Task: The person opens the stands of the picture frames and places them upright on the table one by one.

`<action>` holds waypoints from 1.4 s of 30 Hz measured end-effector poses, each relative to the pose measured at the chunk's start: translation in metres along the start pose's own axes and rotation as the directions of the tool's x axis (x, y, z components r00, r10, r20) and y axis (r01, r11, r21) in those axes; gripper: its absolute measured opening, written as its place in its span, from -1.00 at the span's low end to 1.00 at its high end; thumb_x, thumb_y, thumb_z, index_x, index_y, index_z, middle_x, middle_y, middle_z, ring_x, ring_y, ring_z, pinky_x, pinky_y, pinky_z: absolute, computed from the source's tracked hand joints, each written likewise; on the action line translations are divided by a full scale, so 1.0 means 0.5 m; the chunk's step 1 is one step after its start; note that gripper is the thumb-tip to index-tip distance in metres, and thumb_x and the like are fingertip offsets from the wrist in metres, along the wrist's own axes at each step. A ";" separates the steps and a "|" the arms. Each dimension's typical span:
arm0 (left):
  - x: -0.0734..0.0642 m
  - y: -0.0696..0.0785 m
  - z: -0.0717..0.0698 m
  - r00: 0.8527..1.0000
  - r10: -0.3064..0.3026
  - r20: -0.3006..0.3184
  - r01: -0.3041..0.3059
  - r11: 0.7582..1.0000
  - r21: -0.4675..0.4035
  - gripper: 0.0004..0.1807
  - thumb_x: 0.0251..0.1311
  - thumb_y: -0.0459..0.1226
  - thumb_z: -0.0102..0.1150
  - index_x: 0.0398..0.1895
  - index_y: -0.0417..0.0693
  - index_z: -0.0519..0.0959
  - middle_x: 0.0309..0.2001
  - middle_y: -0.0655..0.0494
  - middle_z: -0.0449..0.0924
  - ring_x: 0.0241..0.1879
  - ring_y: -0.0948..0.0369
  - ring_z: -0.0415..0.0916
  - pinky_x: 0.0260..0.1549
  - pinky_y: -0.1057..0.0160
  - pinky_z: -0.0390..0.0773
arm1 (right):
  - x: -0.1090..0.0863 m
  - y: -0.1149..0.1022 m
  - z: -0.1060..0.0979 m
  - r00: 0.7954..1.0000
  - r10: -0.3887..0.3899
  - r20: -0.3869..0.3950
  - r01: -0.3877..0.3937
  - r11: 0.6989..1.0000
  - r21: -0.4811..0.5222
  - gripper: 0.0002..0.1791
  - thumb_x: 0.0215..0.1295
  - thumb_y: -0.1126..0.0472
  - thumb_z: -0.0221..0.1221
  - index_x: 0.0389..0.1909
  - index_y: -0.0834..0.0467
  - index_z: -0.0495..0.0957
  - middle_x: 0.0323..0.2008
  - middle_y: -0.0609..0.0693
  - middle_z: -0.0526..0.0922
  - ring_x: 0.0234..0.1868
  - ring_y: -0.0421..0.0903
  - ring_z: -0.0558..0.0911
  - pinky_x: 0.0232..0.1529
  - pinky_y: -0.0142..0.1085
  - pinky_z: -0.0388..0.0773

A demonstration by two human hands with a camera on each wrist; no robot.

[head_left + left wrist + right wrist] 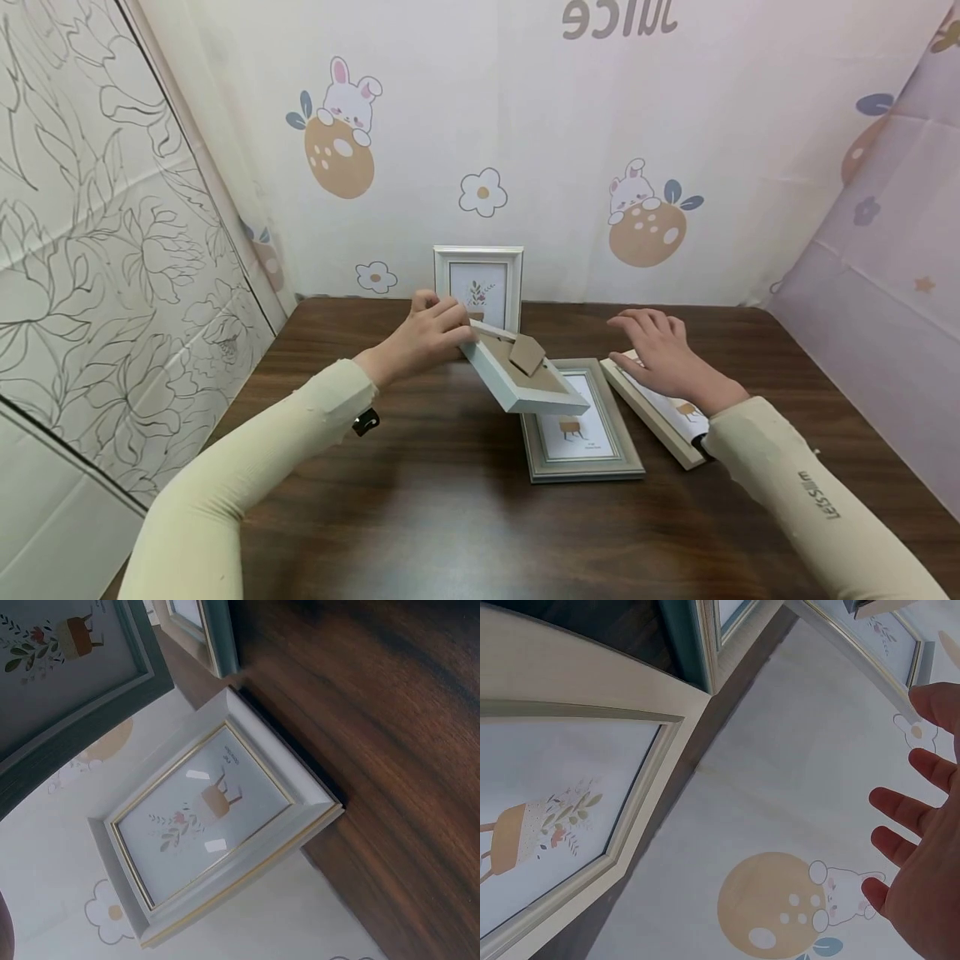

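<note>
My left hand [423, 337] grips one end of a pale-blue-sided picture frame [498, 385], which is tilted over another frame. Its brown back and folding stand [527, 354] face up toward my head. The left wrist view shows the front of this frame [90, 716], dark teal in the shade, with a plant picture. Over at the right, my right hand [660, 358] has its fingers spread and holds nothing. Beneath that hand is a cream picture frame [658, 421], partly covered by hand and wrist. The right wrist view has the spread fingers beside the cream frame [656, 802].
A white picture frame [487, 287] with gold inner trim [292, 801] stands upright at the back. Between the hands, a grey-green frame [588, 467] is partly hidden by the held one. Patterned cloth [555, 183] hangs behind the dark wooden table [420, 517].
</note>
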State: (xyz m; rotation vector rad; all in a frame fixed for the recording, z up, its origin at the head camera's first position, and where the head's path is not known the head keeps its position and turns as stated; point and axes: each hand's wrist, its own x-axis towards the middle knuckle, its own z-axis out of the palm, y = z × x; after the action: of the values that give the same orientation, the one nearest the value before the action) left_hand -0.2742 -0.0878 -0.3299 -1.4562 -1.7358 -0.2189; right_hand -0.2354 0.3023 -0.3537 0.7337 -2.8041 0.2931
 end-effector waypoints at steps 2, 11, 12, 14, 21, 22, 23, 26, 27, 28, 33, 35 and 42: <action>0.000 0.002 0.003 1.000 0.007 -0.007 -0.007 1.000 0.003 -0.51 -0.19 -0.31 0.61 -0.21 0.01 0.49 -0.29 0.12 0.45 -0.22 0.11 0.42 -0.14 -0.04 0.19 | 0.002 -0.003 0.000 1.000 -0.003 0.010 0.003 1.000 0.001 -0.47 0.45 0.12 0.13 0.31 0.28 0.30 0.31 0.31 0.24 0.31 0.35 0.13 0.14 0.31 -0.02; 0.002 0.007 0.010 1.000 0.006 -0.024 -0.006 1.000 0.007 -0.50 -0.20 -0.30 0.62 -0.22 0.02 0.48 -0.30 0.12 0.44 -0.24 0.12 0.42 -0.14 -0.06 0.19 | 0.020 -0.016 0.001 0.998 -0.056 0.034 0.056 0.998 0.009 -0.42 0.42 0.10 0.17 0.34 0.25 0.28 0.32 0.28 0.24 0.32 0.32 0.15 0.17 0.32 -0.03; 0.002 0.008 0.011 1.000 0.008 -0.025 -0.007 1.000 0.011 -0.50 -0.20 -0.29 0.63 -0.22 0.02 0.48 -0.30 0.12 0.44 -0.24 0.12 0.42 -0.14 -0.06 0.18 | 0.023 -0.018 0.002 0.997 -0.066 0.038 0.066 0.998 0.008 -0.42 0.42 0.10 0.17 0.34 0.25 0.28 0.32 0.28 0.24 0.32 0.32 0.15 0.17 0.32 -0.03; 0.003 0.009 0.011 1.000 0.011 -0.027 -0.011 1.000 0.018 -0.49 -0.22 -0.27 0.63 -0.22 0.02 0.49 -0.29 0.12 0.44 -0.24 0.12 0.42 -0.14 -0.05 0.18 | 0.029 -0.023 0.003 0.995 -0.085 0.045 0.085 0.996 0.010 -0.42 0.42 0.09 0.16 0.35 0.24 0.27 0.32 0.27 0.25 0.33 0.30 0.16 0.17 0.31 -0.02; 0.004 0.012 0.009 1.000 0.016 -0.021 -0.015 1.000 0.024 -0.49 -0.21 -0.25 0.63 -0.20 0.04 0.50 -0.28 0.13 0.44 -0.23 0.12 0.42 -0.13 -0.06 0.19 | 0.053 -0.044 0.013 0.989 -0.132 0.068 0.131 0.991 0.015 -0.40 0.41 0.08 0.17 0.37 0.19 0.28 0.33 0.24 0.26 0.34 0.26 0.17 0.17 0.28 0.00; 0.005 0.012 0.008 1.000 0.015 -0.020 -0.015 1.000 0.025 -0.49 -0.21 -0.24 0.63 -0.20 0.04 0.50 -0.28 0.13 0.44 -0.23 0.13 0.42 -0.13 -0.06 0.18 | 0.057 -0.047 0.014 0.988 -0.138 0.071 0.137 0.990 0.018 -0.41 0.40 0.09 0.17 0.37 0.19 0.28 0.33 0.24 0.26 0.34 0.26 0.17 0.17 0.29 0.00; 0.005 0.013 0.008 1.000 0.015 -0.020 -0.015 1.000 0.024 -0.50 -0.21 -0.24 0.63 -0.21 0.04 0.50 -0.28 0.13 0.44 -0.24 0.13 0.41 -0.13 -0.06 0.19 | 0.061 -0.049 0.015 0.987 -0.142 0.075 0.141 0.990 0.018 -0.42 0.40 0.11 0.17 0.37 0.18 0.28 0.33 0.25 0.26 0.34 0.27 0.17 0.18 0.29 0.00; 0.006 0.013 0.008 1.000 0.014 -0.021 -0.014 1.000 0.015 -0.51 -0.22 -0.23 0.63 -0.23 0.04 0.52 -0.29 0.14 0.43 -0.25 0.13 0.41 -0.13 -0.07 0.18 | 0.071 -0.056 0.018 0.983 -0.154 0.096 0.152 0.988 0.029 -0.40 0.37 0.15 0.17 0.38 0.16 0.26 0.34 0.26 0.24 0.35 0.27 0.15 0.18 0.29 -0.01; 0.007 0.014 0.009 1.000 0.015 -0.023 -0.014 1.000 0.013 -0.52 -0.23 -0.23 0.63 -0.24 0.04 0.52 -0.30 0.15 0.43 -0.25 0.13 0.41 -0.14 -0.07 0.19 | 0.075 -0.057 0.019 0.982 -0.159 0.103 0.157 0.987 0.031 -0.39 0.36 0.16 0.18 0.39 0.16 0.26 0.34 0.26 0.24 0.35 0.27 0.14 0.18 0.29 -0.01; 0.007 0.014 0.009 1.000 0.014 -0.024 -0.014 1.000 0.010 -0.52 -0.23 -0.23 0.63 -0.24 0.04 0.53 -0.30 0.15 0.43 -0.25 0.13 0.40 -0.14 -0.07 0.19 | 0.077 -0.060 0.020 0.980 -0.166 0.109 0.163 0.986 0.035 -0.38 0.35 0.17 0.18 0.39 0.16 0.26 0.34 0.27 0.24 0.35 0.27 0.14 0.18 0.29 -0.01; 0.009 0.017 0.009 1.000 0.012 -0.024 -0.012 1.000 0.009 -0.52 -0.22 -0.24 0.63 -0.24 0.04 0.53 -0.29 0.15 0.44 -0.24 0.13 0.41 -0.12 -0.06 0.17 | 0.091 -0.075 0.024 0.970 -0.205 0.128 0.203 0.979 0.028 -0.35 0.32 0.16 0.22 0.40 0.13 0.26 0.34 0.27 0.24 0.35 0.26 0.15 0.18 0.26 0.01; 0.010 0.018 0.009 1.000 0.009 -0.023 -0.008 1.000 0.008 -0.52 -0.22 -0.25 0.63 -0.23 0.04 0.53 -0.29 0.15 0.44 -0.24 0.13 0.42 -0.11 -0.06 0.16 | 0.096 -0.083 0.026 0.967 -0.217 0.133 0.215 0.976 0.024 -0.35 0.32 0.15 0.22 0.40 0.12 0.27 0.34 0.26 0.24 0.36 0.25 0.15 0.18 0.25 0.02; 0.015 0.022 0.006 1.000 0.011 -0.017 -0.010 1.000 0.012 -0.50 -0.23 -0.26 0.64 -0.21 0.04 0.53 -0.27 0.13 0.45 -0.22 0.12 0.43 -0.11 -0.07 0.15 | 0.112 -0.108 0.027 0.964 -0.228 0.138 0.229 0.973 0.003 -0.35 0.27 0.22 0.17 0.41 0.07 0.29 0.34 0.26 0.27 0.35 0.25 0.18 0.17 0.23 0.07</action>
State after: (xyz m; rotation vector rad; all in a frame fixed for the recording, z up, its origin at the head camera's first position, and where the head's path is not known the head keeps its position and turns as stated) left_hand -0.2661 -0.0772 -0.3307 -1.4505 -1.7128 -0.2140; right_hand -0.2581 0.2274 -0.3445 1.1028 -2.8069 0.1889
